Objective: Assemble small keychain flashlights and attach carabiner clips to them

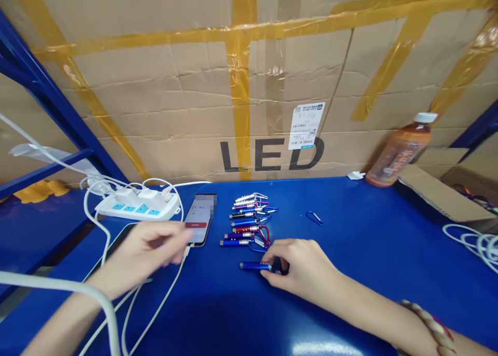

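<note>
My right hand (299,265) pinches the end of a blue mini flashlight (254,265) lying along the blue tabletop; a dark part shows between thumb and fingers. Just beyond it, several mini flashlights (239,235) with carabiner clips lie in a row, in blue, purple, red, black and silver. A loose blue carabiner (314,218) rests to their right. My left hand (157,244) hovers by the lower left of a phone (200,218), its fingers curled and smeared by motion. Whether those fingers hold anything is unclear. The phone's screen is lit and a white cable is plugged into it.
A white power strip (136,208) with plugs and tangled cables is at the left. One thick white cable (78,286) crosses the left foreground. Behind stands a big taped cardboard box (187,101). A drink bottle (400,151), an open carton (439,195) and coiled cable (480,247) are at right.
</note>
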`<move>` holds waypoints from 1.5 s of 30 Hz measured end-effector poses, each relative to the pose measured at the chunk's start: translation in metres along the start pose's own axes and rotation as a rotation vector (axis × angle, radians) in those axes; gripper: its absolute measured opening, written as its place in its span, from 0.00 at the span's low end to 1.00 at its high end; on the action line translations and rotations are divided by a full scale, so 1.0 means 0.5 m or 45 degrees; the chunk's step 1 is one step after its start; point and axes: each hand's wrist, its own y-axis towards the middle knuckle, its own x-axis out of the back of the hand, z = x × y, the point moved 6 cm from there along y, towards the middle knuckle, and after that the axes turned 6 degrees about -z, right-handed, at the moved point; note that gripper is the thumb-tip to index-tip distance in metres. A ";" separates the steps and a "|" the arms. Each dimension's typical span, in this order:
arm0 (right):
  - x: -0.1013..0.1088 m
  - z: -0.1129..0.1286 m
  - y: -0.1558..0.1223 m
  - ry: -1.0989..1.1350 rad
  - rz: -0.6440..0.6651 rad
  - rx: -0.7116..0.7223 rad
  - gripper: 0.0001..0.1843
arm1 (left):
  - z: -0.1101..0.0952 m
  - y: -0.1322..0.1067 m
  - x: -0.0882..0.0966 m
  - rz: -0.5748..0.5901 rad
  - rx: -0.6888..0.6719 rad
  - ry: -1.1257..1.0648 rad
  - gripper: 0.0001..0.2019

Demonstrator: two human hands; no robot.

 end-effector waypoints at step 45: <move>-0.010 -0.043 0.003 0.128 0.196 0.057 0.03 | -0.148 0.101 -0.160 0.736 -0.194 -0.280 0.07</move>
